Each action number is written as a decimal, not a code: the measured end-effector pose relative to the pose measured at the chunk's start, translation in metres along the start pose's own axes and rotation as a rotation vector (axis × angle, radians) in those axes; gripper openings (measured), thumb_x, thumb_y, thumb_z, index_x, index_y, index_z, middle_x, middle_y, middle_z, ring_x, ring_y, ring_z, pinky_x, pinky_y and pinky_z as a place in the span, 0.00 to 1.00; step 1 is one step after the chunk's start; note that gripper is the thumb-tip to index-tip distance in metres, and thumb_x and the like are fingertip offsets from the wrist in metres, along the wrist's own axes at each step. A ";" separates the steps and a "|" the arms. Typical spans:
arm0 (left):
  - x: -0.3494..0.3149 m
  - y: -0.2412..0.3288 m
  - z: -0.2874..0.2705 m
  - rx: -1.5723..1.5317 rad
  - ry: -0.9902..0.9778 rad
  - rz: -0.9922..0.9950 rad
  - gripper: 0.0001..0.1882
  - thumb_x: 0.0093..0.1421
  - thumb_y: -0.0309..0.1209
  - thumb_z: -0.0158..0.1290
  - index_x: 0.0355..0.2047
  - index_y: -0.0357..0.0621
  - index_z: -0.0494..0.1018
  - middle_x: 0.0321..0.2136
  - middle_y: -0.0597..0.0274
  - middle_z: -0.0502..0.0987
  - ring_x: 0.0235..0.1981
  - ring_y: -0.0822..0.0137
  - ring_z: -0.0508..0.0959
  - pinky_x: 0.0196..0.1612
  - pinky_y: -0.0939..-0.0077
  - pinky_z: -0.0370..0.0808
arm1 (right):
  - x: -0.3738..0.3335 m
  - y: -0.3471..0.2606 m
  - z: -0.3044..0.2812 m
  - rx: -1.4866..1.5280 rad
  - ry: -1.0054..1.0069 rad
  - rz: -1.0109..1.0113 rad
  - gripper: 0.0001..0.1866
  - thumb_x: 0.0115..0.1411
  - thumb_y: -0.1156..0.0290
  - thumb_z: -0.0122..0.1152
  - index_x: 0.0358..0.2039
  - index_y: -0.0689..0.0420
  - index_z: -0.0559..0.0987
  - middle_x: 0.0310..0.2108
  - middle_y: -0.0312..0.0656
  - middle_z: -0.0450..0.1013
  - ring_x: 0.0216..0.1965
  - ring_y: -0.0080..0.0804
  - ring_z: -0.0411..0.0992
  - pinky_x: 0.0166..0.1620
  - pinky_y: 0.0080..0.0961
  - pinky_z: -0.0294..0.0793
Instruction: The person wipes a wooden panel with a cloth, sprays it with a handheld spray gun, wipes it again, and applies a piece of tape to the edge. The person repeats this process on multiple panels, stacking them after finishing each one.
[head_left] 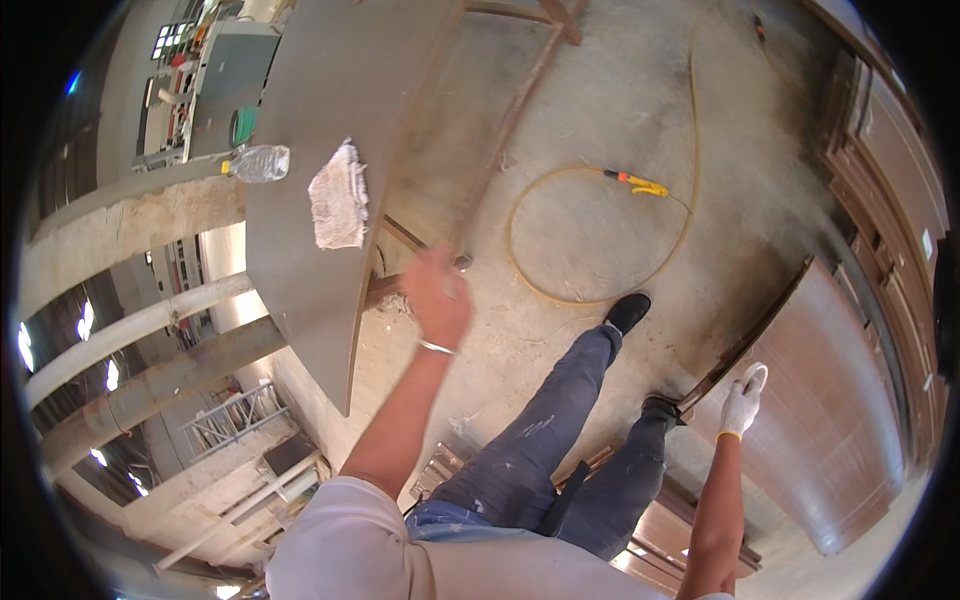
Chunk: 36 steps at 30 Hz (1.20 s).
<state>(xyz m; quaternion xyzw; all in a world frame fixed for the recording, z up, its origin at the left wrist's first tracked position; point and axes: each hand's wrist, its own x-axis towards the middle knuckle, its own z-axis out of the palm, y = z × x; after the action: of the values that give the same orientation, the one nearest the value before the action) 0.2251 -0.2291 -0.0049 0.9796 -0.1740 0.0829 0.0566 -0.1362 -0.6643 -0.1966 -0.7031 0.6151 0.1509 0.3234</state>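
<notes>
My left hand is bare, with a pale band at the wrist, and smeared by motion. It is beside the near edge of a grey-brown board; its fingers are too blurred to read. My right hand wears a white knit glove with a yellow cuff. Its fingers look curled together, and whatever they may hold is hidden. Behind that hand in the picture lies a large glossy brown panel; contact between them cannot be made out. A crumpled whitish rag rests on the board, with a clear plastic bottle at its far left edge.
On the concrete floor ahead, a yellow hose curls in a loop, with a yellow air blow gun beside it. Brown panels stand stacked along the right. A metal frame supports the board. Railings and beams run at the left.
</notes>
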 end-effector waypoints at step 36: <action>-0.202 0.570 0.028 -0.837 -1.222 -0.139 0.17 0.70 0.40 0.51 0.43 0.36 0.78 0.35 0.61 0.80 0.35 0.73 0.78 0.39 0.74 0.76 | -0.102 0.195 -0.169 1.552 -0.406 -0.100 0.24 0.71 0.58 0.48 0.59 0.61 0.73 0.67 0.49 0.62 0.56 0.35 0.72 0.42 0.19 0.73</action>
<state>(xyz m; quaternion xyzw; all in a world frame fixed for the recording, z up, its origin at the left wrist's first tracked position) -0.1581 -0.6980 -0.0221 0.7565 -0.1291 -0.5536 0.3234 -0.3751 -0.7012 -0.0611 -0.2632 0.4414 -0.2097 0.8318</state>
